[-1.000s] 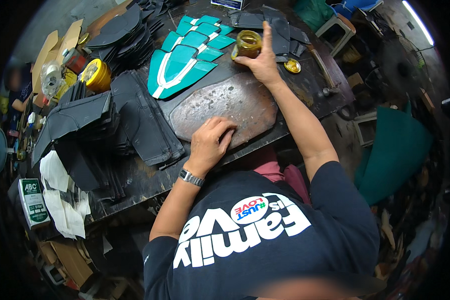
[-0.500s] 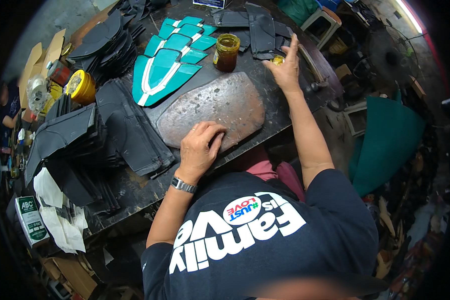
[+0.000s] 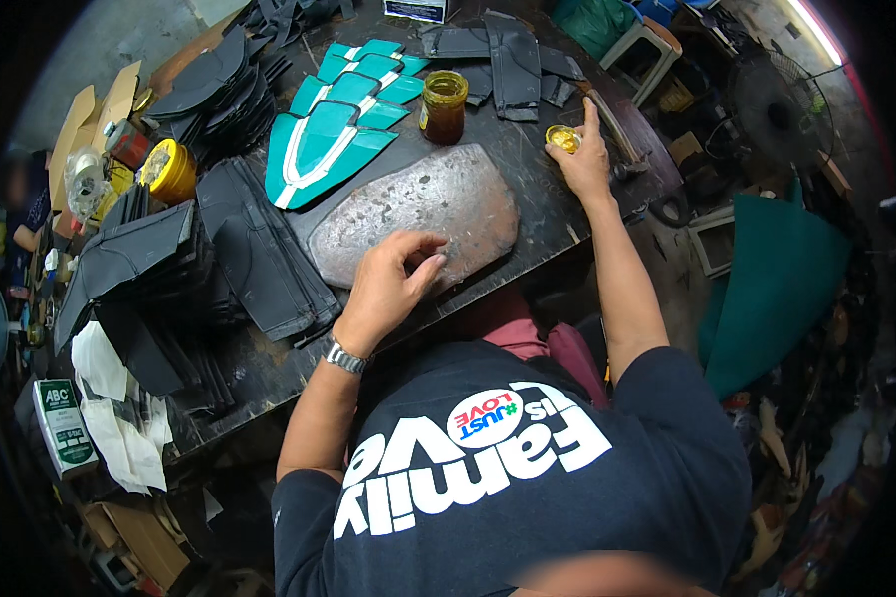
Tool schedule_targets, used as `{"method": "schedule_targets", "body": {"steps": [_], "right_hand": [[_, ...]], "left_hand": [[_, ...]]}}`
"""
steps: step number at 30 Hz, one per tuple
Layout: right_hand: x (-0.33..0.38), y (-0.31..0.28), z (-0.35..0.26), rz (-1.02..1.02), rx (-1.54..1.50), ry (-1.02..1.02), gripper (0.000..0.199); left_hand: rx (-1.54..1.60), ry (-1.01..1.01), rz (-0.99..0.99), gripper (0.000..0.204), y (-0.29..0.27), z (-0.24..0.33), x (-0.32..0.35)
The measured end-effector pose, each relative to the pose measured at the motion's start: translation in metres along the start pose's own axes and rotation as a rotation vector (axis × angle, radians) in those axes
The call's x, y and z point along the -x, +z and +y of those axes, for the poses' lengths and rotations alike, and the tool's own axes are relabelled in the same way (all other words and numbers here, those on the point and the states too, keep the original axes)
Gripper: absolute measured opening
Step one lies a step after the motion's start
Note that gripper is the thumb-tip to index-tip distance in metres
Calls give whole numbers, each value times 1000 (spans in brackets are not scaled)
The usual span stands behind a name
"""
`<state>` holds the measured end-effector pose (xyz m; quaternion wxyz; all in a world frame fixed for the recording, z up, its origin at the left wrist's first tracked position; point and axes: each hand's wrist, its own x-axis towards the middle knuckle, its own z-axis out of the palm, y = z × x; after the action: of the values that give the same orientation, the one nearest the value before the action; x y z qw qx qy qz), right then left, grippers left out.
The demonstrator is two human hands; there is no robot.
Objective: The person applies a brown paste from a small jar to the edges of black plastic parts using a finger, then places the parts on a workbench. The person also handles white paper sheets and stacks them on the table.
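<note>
My right hand (image 3: 585, 161) is at the far right of the table with its thumb and fingers around a small round jar lid (image 3: 563, 137), yellow-gold with amber residue. Its index finger points away from me. My left hand (image 3: 393, 274) hovers at the near edge of a worn, flat stone-like slab (image 3: 423, 204). Its fingers are loosely bent, the thumb stands apart, and nothing is between them. Beyond the slab stands an uncovered glass jar (image 3: 443, 109) of dark amber stuff. Overlapping green pieces with white strips (image 3: 319, 149) lie to its left.
Black cut pieces are stacked at the left (image 3: 134, 249) and lie at the back (image 3: 513, 70). A yellow tub (image 3: 169, 171) stands at the far left. A hammer (image 3: 627, 164) lies near the right edge. A green sheet (image 3: 772, 284) and a fan (image 3: 777, 109) are beyond the table.
My right hand has lowered and closed around the lid, which has shifted slightly toward me. My left hand has moved a little off the slab's near edge, its thumb and index finger parting more.
</note>
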<state>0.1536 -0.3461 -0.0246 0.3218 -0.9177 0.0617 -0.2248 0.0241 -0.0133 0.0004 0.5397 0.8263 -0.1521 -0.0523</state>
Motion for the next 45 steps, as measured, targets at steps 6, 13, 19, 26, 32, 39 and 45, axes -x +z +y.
{"method": "schedule_targets", "body": {"steps": [6,13,19,26,32,39,45], "right_hand": [[-11,-18,-56,-99,-151,-394,100],[-49,0,-125,-337,192,-675,101],[-65,21,-142,-338,-130,-663,99],[-70,34,-147,-378,-82,-587,95],[-92,53,-158,-506,117,-677,80],[-84,84,-155,-470,408,-704,49],[-79,95,-160,-403,534,-585,44]], "left_hand": [[-104,214,245,74,0,-9,-86],[-112,91,367,104,22,-29,-184],[-80,156,397,79,39,-41,-190],[-115,138,377,78,40,-42,-187],[-87,217,436,75,44,-45,-189],[-92,113,429,67,49,-44,-187],[-134,102,456,64,50,-42,-189]]}}
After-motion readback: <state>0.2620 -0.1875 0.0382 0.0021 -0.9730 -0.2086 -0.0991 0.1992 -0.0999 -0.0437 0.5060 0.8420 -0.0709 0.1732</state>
